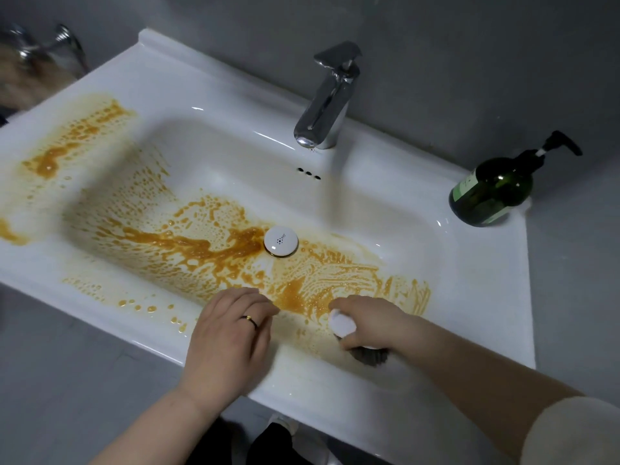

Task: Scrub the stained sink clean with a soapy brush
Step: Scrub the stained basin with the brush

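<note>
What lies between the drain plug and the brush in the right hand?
In the head view, only the sink floor, smeared with foamy orange-brown stain, lies between the drain plug and the brush that the right hand grips; no object sits there.

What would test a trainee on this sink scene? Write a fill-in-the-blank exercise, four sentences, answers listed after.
1. The right hand grips a white-handled ____ low against the near wall of the sink.
2. The left hand rests on the near rim and wears a ____.
3. The green pump bottle stands to the ____ of the faucet.
4. The thickest stain lies to the ____ of the drain stopper.

Missing words: brush; ring; right; left.
</note>
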### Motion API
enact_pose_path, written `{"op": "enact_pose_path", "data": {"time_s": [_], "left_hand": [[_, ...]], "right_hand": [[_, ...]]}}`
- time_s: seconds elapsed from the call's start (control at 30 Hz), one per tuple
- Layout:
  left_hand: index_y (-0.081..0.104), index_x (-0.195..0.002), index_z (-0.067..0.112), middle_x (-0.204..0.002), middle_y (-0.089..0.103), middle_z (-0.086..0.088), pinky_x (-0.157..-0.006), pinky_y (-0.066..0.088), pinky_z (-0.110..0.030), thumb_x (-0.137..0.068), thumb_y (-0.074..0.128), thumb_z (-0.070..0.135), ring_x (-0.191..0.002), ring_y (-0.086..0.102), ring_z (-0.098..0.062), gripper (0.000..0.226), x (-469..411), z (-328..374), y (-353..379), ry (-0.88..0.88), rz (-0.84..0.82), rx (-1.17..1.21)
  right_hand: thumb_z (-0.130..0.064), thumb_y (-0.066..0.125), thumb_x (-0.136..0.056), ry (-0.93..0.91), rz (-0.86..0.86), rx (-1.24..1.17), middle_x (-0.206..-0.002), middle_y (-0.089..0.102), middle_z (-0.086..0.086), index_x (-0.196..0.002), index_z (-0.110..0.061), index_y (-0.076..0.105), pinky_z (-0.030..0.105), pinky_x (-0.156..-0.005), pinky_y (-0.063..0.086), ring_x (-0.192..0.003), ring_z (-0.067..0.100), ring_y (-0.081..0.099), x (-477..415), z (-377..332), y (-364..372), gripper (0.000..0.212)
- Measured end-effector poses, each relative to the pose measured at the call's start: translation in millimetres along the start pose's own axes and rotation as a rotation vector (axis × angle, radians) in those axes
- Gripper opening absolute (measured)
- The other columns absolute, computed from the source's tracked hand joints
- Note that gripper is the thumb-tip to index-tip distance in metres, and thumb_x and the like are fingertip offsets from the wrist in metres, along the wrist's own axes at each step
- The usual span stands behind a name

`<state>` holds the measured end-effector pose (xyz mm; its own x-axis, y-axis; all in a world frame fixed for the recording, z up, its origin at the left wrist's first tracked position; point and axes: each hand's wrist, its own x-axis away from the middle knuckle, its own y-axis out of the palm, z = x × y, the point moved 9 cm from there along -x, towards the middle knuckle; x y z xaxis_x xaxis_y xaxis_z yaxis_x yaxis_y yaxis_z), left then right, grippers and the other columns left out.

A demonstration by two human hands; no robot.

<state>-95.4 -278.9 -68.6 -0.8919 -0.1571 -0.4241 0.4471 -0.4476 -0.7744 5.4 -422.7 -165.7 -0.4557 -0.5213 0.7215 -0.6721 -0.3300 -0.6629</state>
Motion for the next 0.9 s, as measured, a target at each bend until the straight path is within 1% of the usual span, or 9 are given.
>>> {"op": "enact_pose_path", "data": {"time_s": [0.1, 0.2, 0.33, 0.47, 0.57, 0.67, 0.8, 0.87, 0.9], "left_hand": [[0.070, -0.080, 0.005, -0.080, 0.068, -0.006, -0.083, 0.036, -0.032, -0.080, 0.043, 0.018, -0.090, 0.050, -0.019, 0.029, -3, -21, -14, -0.065, 0.038, -0.063], [0.070, -0.078, 0.005, -0.079, 0.068, -0.007, -0.082, 0.034, -0.032, -0.079, 0.043, 0.017, -0.088, 0.049, -0.019, 0.029, -5, -25, -16, -0.069, 0.060, -0.111], [0.070, -0.077, 0.005, -0.079, 0.068, -0.007, -0.083, 0.034, -0.031, -0.078, 0.045, 0.016, -0.088, 0.049, -0.021, 0.027, -3, -21, -14, -0.038, 0.072, -0.141], [0.070, -0.078, 0.005, -0.081, 0.068, -0.006, -0.083, 0.036, -0.032, -0.080, 0.044, 0.016, -0.089, 0.050, -0.021, 0.028, -3, -24, -14, -0.063, 0.078, -0.150], [0.070, -0.078, 0.005, -0.081, 0.068, -0.006, -0.082, 0.036, -0.032, -0.080, 0.044, 0.017, -0.086, 0.049, -0.022, 0.029, -3, -23, -13, -0.066, 0.076, -0.160], [0.070, -0.078, 0.005, -0.080, 0.068, -0.008, -0.078, 0.035, -0.032, -0.080, 0.043, 0.019, -0.082, 0.047, -0.022, 0.030, -3, -23, -12, -0.074, 0.075, -0.181], [0.070, -0.079, 0.005, -0.081, 0.068, -0.007, -0.076, 0.036, -0.032, -0.082, 0.043, 0.018, -0.081, 0.047, -0.023, 0.030, -1, -25, -14, -0.085, 0.095, -0.178], [0.070, -0.079, 0.005, -0.081, 0.068, -0.007, -0.077, 0.036, -0.032, -0.082, 0.044, 0.019, -0.081, 0.048, -0.022, 0.030, -1, -26, -15, -0.086, 0.103, -0.171], [0.070, -0.079, 0.006, -0.081, 0.068, -0.007, -0.077, 0.036, -0.032, -0.084, 0.043, 0.020, -0.081, 0.048, -0.022, 0.031, -1, -26, -15, -0.085, 0.106, -0.166]], "right_hand": [[-0.027, 0.067, -0.082, -0.049, 0.019, -0.466, -0.122, 0.050, -0.007, -0.133, -0.028, 0.043, 0.021, -0.087, 0.036, -0.109, 0.008, 0.048, -3, -8, -5, 0.056], [-0.023, 0.069, -0.082, -0.124, 0.053, -0.625, -0.119, 0.054, -0.006, -0.130, -0.029, 0.048, 0.018, -0.086, 0.033, -0.104, 0.005, 0.047, -15, -35, -12, 0.053], [-0.020, 0.068, -0.083, -0.194, -0.022, -0.643, -0.112, 0.053, -0.011, -0.128, -0.031, 0.047, 0.020, -0.089, 0.037, -0.104, 0.005, 0.049, -18, -42, -15, 0.051], [-0.021, 0.069, -0.081, -0.197, -0.217, -0.691, -0.113, 0.055, -0.007, -0.114, -0.037, 0.047, 0.031, -0.081, 0.045, -0.099, 0.012, 0.054, -4, -15, 1, 0.043], [-0.025, 0.071, -0.079, -0.224, -0.093, -0.678, -0.123, 0.054, -0.006, -0.124, -0.033, 0.049, 0.030, -0.086, 0.044, -0.106, 0.013, 0.053, -26, -43, -14, 0.051], [-0.019, 0.067, -0.084, -0.323, -0.044, -0.645, -0.137, 0.044, -0.008, -0.136, -0.028, 0.042, 0.018, -0.084, 0.036, -0.102, 0.005, 0.045, -39, -84, -29, 0.058], [-0.019, 0.066, -0.085, -0.276, -0.157, -0.599, -0.122, 0.051, -0.012, -0.135, -0.033, 0.040, 0.008, -0.062, 0.037, -0.099, 0.008, 0.051, -24, -50, -13, 0.058], [-0.019, 0.066, -0.085, -0.250, -0.149, -0.573, -0.112, 0.052, -0.016, -0.134, -0.032, 0.040, 0.010, -0.066, 0.038, -0.098, 0.008, 0.051, -20, -44, -10, 0.057], [-0.019, 0.066, -0.084, -0.266, -0.109, -0.586, -0.115, 0.051, -0.015, -0.135, -0.031, 0.041, 0.014, -0.071, 0.038, -0.099, 0.007, 0.049, -25, -53, -16, 0.058]]}}
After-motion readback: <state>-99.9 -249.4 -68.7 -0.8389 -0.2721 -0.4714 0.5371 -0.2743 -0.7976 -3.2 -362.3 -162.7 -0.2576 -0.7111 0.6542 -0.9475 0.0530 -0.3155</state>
